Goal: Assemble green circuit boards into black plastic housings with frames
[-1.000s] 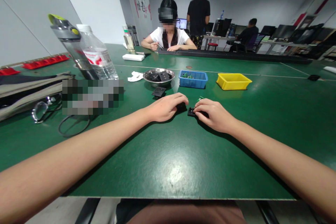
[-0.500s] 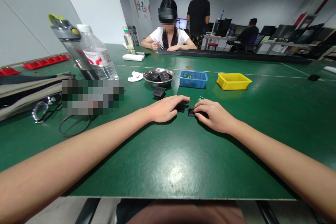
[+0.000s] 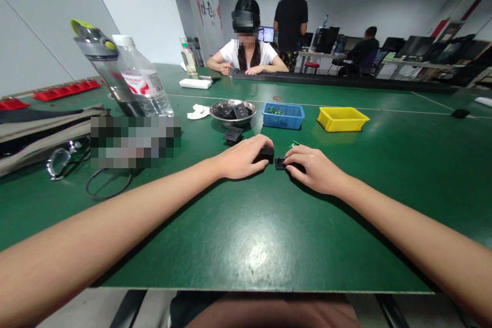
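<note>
My left hand (image 3: pixel 246 158) is curled round a black block-like part (image 3: pixel 266 155) on the green table (image 3: pixel 246 225). Just to its right, my right hand (image 3: pixel 313 168) has its fingertips on a small black rectangular piece (image 3: pixel 280 164) lying flat. A small green piece (image 3: pixel 294 144) shows behind the right fingers. Behind my left hand lies another black part (image 3: pixel 232 135). Farther back are a metal bowl (image 3: pixel 232 122) of black parts, a blue bin (image 3: pixel 283 121) with green pieces, and a yellow bin (image 3: pixel 342 120).
Two bottles (image 3: pixel 144 84) stand at the left, near a bag (image 3: pixel 49 130) and a cable (image 3: pixel 107 197). A crumpled white tissue (image 3: pixel 198 111) lies beside the bowl. Across the table sits a person (image 3: pixel 248 56) in a headset; other people are farther back.
The fingers of my left hand have bent in around the black part, and more of that part now shows, standing higher. My right hand has hardly moved.
</note>
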`<state>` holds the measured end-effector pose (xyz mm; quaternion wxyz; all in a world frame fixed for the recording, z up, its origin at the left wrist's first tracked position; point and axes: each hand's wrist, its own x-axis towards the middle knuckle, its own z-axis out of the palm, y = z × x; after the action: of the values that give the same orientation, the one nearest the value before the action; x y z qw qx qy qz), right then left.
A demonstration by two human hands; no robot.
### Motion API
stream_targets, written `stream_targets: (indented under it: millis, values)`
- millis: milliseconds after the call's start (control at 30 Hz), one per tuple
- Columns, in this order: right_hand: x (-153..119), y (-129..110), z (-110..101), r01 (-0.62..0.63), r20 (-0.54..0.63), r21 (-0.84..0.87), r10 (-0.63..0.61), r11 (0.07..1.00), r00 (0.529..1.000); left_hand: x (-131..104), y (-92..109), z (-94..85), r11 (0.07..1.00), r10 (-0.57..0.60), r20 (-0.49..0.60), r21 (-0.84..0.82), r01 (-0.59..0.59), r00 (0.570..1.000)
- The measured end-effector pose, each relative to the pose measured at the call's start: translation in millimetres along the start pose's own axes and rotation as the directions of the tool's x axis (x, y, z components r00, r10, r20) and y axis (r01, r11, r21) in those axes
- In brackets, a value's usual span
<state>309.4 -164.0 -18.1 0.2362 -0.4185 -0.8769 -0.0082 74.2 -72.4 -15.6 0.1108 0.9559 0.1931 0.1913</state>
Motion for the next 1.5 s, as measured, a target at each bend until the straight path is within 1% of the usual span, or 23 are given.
stream_targets:
  millis: [67,200,300,433,500,667,800,933,1033,1133,1233,1333,1500]
  values:
    - [0,0,0,-0.003,0.002,0.001,0.003,1.000,1.000,-1,2,-2.0,1.000,0.006,-0.042,0.010,-0.005,0.999]
    - [0,0,0,-0.010,0.010,0.006,0.010,1.000,1.000,-1,6,-5.6,0.997,0.056,-0.134,0.060,-0.048,0.989]
    - [0,0,0,-0.017,0.013,0.010,0.017,1.000,1.000,-1,6,-5.4,0.997,0.053,-0.167,0.063,-0.043,0.985]
    - [0,0,0,-0.023,0.016,0.004,0.023,1.000,1.000,1,2,-2.4,0.999,0.025,-0.194,0.041,-0.018,0.981]
    - [0,0,0,-0.023,0.015,0.003,0.023,1.000,1.000,1,0,-1.3,0.999,0.013,-0.185,0.038,-0.006,0.983]
    - [0,0,0,-0.024,0.017,0.007,0.024,1.000,1.000,3,-4,0.2,0.997,-0.021,-0.102,0.068,0.028,0.995]
    - [0,0,0,-0.023,0.016,0.012,0.023,1.000,1.000,3,-7,1.7,0.991,-0.042,-0.088,0.123,0.053,0.995]
    - [-1,1,0,-0.024,0.017,0.004,0.024,1.000,1.000,3,-6,0.4,0.994,-0.032,-0.084,0.098,0.041,0.996]
    - [-1,1,0,-0.020,0.014,0.001,0.020,1.000,1.000,2,-3,-2.9,0.998,-0.008,-0.033,0.068,0.011,0.999]
    - [0,1,0,-0.018,0.010,0.000,0.018,1.000,1.000,1,0,-5.9,0.995,0.030,0.016,0.092,-0.032,0.999]
    - [0,1,0,-0.019,0.011,0.001,0.019,1.000,1.000,0,2,-6.6,0.992,0.019,-0.002,0.126,-0.019,1.000]
    - [0,1,0,-0.023,0.013,0.004,0.023,1.000,1.000,-1,3,-5.9,0.994,-0.002,-0.049,0.105,0.007,0.999]
    - [0,0,0,-0.030,0.021,0.005,0.030,1.000,0.999,-1,3,-5.2,0.992,0.013,-0.084,0.128,-0.002,0.996]
